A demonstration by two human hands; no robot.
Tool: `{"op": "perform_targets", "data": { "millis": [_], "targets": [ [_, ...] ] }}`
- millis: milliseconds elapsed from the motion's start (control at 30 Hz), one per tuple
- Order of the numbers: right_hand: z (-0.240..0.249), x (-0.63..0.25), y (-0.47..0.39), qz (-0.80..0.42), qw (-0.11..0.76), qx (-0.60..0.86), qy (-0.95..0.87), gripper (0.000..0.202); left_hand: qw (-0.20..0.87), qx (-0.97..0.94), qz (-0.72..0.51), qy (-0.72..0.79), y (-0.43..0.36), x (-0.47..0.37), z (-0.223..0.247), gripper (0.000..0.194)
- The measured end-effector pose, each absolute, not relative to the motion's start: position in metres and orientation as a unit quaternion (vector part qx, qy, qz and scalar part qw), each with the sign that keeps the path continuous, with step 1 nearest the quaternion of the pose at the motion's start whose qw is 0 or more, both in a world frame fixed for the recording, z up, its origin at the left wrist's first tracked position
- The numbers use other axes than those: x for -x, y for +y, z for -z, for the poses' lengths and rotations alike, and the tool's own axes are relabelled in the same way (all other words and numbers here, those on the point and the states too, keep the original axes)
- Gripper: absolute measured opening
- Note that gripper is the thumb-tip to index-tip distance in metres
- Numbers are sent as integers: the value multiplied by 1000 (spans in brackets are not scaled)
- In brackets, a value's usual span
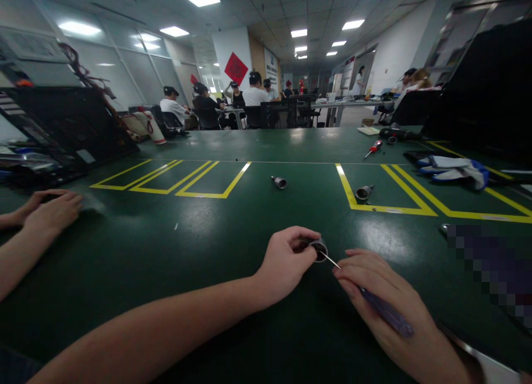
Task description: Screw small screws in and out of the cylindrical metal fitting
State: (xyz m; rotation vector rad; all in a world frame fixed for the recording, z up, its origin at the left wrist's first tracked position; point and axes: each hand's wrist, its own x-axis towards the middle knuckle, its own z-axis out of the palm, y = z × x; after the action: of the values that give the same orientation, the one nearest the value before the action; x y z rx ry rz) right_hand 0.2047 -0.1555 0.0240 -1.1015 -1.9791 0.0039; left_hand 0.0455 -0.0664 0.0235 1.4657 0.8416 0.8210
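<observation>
My left hand (286, 265) is closed around a small round metal part (319, 251), its open end facing right. My right hand (386, 301) grips a screwdriver (386, 313) with a translucent purple handle, and the tip of its thin shaft is inside the metal part's opening. Beyond my hands, two similar cone-shaped metal parts lie on the green table (199, 273): one (280, 182) near the middle, another (364, 192) by the yellow tape on the right. What is inside the held part is too dark to tell.
Another person's hands (54, 209) rest at the left. Farther right are a red screwdriver (374, 148), a power tool (394, 134) and blue-white gloves (453, 170). A blurred, pixelated object (490, 267) lies near my right hand. Several people sit in the background.
</observation>
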Motion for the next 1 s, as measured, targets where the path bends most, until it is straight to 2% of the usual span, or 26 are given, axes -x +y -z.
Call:
{"op": "perform_targets", "data": {
  "millis": [867,1000],
  "targets": [
    [-31,-200,-157,50,411,423,-806,25,574,-640,-382,338,-68,-49,-21,22],
    [-33,-200,-158,59,431,420,-797,25,573,-636,-386,344,-68,-49,-21,21]
  ]
}}
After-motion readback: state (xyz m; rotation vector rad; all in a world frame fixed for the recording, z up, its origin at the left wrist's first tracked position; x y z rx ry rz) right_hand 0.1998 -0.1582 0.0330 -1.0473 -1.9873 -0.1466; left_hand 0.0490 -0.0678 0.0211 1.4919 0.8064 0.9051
